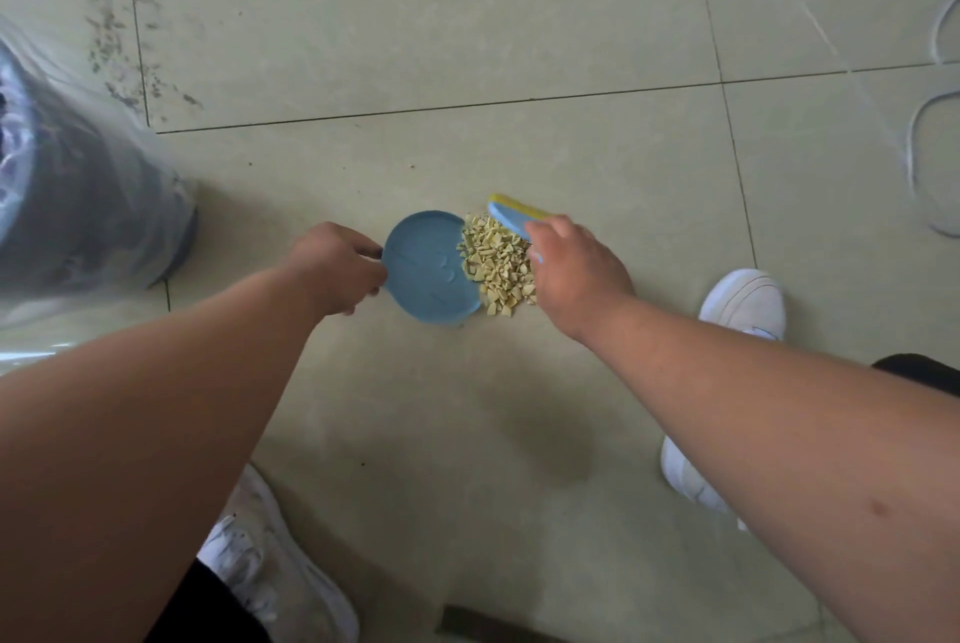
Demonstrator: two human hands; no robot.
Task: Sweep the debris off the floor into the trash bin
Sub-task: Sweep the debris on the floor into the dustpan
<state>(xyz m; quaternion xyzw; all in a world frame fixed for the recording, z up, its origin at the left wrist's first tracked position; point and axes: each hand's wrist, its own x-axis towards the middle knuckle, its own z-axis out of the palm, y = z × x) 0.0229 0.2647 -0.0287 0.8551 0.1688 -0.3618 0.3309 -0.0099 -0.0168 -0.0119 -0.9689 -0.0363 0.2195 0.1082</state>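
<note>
Debris (497, 264): loose, light chips, apt to scatter. Your left hand (336, 268) pinches the stiff dustpan (428, 268) rim; your right hand (574, 268) grasps the brush (511, 216).

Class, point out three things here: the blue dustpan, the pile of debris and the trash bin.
blue dustpan (426, 270), head view, bare middle of its pan.
pile of debris (497, 264), head view, centre of heap.
trash bin (78, 205), head view, bag-covered side wall.

No legible text, seemingly.
</note>
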